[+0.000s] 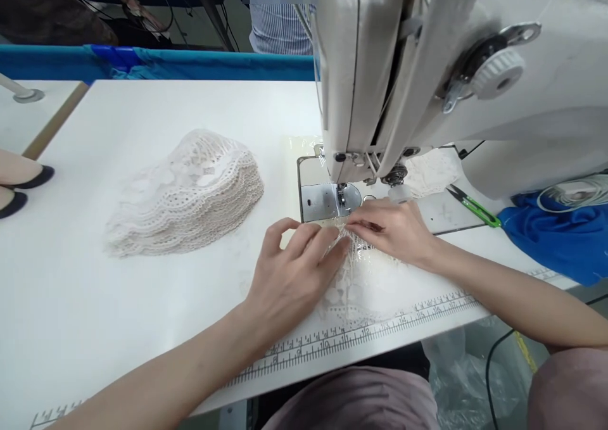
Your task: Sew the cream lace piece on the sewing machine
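A piece of cream lace (361, 278) lies on the white sewing table (118, 303) in front of the needle plate (327, 201) of a white sewing machine (427, 69). My left hand (292, 271) rests on the lace's left side, fingers bent and pressing its edge. My right hand (394, 227) lies just right of it, fingertips pinched on the lace edge close to the presser foot (341, 196). The fingertips of both hands nearly meet.
A stack of several cream lace pieces (190, 192) sits on the table to the left. Green thread snips (475, 207) lie right of the machine, by blue cloth (555, 237). A ruler scale (361, 332) runs along the front edge. A person in a striped shirt (280, 28) stands behind.
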Motion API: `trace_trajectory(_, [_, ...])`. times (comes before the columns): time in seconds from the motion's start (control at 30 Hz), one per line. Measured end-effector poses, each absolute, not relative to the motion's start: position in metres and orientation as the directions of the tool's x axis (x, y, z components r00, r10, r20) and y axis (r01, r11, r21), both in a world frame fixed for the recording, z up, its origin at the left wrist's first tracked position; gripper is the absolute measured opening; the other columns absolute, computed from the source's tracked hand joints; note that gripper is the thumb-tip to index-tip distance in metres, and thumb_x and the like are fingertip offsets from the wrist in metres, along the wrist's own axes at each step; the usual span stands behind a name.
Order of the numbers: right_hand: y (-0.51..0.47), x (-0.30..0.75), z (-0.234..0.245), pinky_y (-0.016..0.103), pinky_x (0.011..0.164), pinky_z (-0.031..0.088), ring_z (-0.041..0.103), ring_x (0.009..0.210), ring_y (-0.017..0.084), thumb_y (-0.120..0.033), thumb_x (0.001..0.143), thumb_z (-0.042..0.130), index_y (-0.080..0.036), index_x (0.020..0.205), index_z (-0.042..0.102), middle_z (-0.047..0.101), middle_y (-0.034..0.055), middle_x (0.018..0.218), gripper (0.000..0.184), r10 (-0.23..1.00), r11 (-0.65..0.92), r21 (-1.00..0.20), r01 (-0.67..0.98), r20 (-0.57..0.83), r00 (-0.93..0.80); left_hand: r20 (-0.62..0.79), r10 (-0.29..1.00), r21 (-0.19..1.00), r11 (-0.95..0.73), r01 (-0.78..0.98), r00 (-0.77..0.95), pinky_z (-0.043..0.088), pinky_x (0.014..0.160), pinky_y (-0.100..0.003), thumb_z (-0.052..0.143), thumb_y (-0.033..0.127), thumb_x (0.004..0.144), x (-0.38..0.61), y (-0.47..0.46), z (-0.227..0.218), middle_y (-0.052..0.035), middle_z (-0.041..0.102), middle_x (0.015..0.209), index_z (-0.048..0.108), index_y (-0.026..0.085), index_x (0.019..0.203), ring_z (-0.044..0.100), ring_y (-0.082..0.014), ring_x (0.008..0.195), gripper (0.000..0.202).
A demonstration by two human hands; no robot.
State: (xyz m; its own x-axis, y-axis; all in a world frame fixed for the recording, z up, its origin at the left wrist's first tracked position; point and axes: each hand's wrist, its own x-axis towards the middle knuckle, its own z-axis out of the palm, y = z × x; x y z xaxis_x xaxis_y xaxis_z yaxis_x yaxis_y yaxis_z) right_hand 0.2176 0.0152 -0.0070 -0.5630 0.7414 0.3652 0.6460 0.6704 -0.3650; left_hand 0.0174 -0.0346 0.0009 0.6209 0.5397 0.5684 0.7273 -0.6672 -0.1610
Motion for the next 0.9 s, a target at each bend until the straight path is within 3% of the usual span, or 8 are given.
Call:
trace_trajectory(0.2, [0.014,0.216,-0.005,0.028,0.061,0.032,0.059,0.075,0.016,-0.034,0.099,0.041,-0.022,0.113,0.069,0.069,0.0044,0.086,0.034,0.609,0.744,-0.002,0.668,0.411,-0.678,0.522,0.516,-0.223,-0.686,0.692,0.679,0.037,0.082,-0.039,0.061,0.021,0.09,0.017,-0.039,0.0,-0.0011,0.072,0.099,0.067,0.016,0.102,0.059,-0.0176,0.084,0.014])
trace_trajectory(0.37, [0.014,0.208,0.001,0.032,0.067,0.031,0.054,0.076,0.018,-0.038,0.1,0.037,-0.024,0.136,0.052,0.067,0.0083,0.102,0.042,0.644,0.705,0.137,0.696,0.29,-0.708,0.498,0.529,-0.216,-0.692,0.689,0.687,0.038,0.082,-0.04,0.061,0.023,0.09,0.017,-0.039,0.001,-0.0002,0.073,0.096,0.068,0.016,0.098,0.06,-0.0182,0.084,0.013])
trace_trajectory(0.5, [0.014,0.213,0.002,0.033,0.069,0.03,0.053,0.076,0.018,-0.033,0.099,0.037,-0.022,0.136,0.052,0.068,0.0045,0.091,0.041,0.575,0.725,0.184,0.663,0.369,-0.731,0.503,0.543,-0.197,-0.686,0.701,0.673,0.038,0.08,-0.04,0.062,0.023,0.089,0.017,-0.035,0.003,0.0022,0.074,0.1,0.069,0.019,0.098,0.061,-0.0187,0.085,0.012])
trace_trajectory(0.63, [0.01,0.223,0.0,0.032,0.066,0.029,0.054,0.073,0.015,-0.026,0.096,0.042,-0.015,0.105,0.07,0.067,0.0015,0.077,0.032,0.452,0.767,0.169,0.619,0.543,-0.708,0.508,0.561,-0.168,-0.68,0.714,0.654,0.037,0.081,-0.04,0.063,0.023,0.089,0.015,-0.027,0.003,0.0046,0.073,0.11,0.068,0.022,0.103,0.061,-0.019,0.088,0.015])
trace_trajectory(0.77, [0.007,0.226,-0.002,0.032,0.063,0.028,0.057,0.079,0.017,-0.027,0.096,0.042,-0.012,0.106,0.07,0.068,0.0031,0.081,0.033,0.522,0.749,0.171,0.64,0.441,-0.73,0.484,0.59,-0.163,-0.665,0.729,0.647,0.036,0.081,-0.041,0.059,0.022,0.092,0.015,-0.023,0.002,0.0062,0.07,0.117,0.065,0.023,0.113,0.062,-0.0198,0.095,0.022])
trace_trajectory(0.9, [0.007,0.225,-0.003,0.033,0.065,0.029,0.058,0.085,0.019,-0.027,0.096,0.04,-0.011,0.11,0.068,0.068,0.0054,0.085,0.035,0.556,0.722,0.201,0.663,0.402,-0.728,0.444,0.63,-0.165,-0.641,0.75,0.637,0.037,0.081,-0.041,0.055,0.025,0.094,0.016,-0.026,0.001,0.0015,0.069,0.12,0.063,0.02,0.119,0.062,-0.0221,0.106,0.026])
